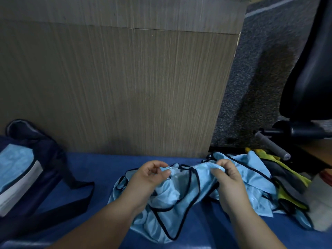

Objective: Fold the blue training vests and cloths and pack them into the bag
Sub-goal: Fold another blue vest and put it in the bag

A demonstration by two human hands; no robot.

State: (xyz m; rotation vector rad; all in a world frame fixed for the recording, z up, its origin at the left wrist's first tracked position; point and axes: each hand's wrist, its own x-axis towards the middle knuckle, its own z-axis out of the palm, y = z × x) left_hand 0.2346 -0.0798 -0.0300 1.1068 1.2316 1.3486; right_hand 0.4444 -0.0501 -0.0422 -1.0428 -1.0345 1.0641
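Step in hand: a judgement only, but this looks like opening out one crumpled vest (pixel 179 194) before its first fold.
Left hand (pixel 150 177): thumb and curled fingers pinch the vest's top edge.
Right hand (pixel 228 178): fingers curl round a bunch of the same top edge, at 3 o'clock from the left hand.
Vest: light blue with black trim, held up at the top. The rest lies rumpled on the blue surface (pixel 100 169) between the forearms.
Next move: probably draw the hands apart to pull the edge taut, then lay the vest flat. The loose trim loops could tangle.
Bag (pixel 45 159): dark navy, lying open at 9 o'clock, well apart from the vest.
Bag contents: light blue cloth (pixel 16 162) already lies inside. I cannot tell how many pieces.
Waiting pile (pixel 255 169): more light blue vests at 3 o'clock, touching the held one.
Beyond the pile: yellow and grey cloths (pixel 287 180), unfolded.
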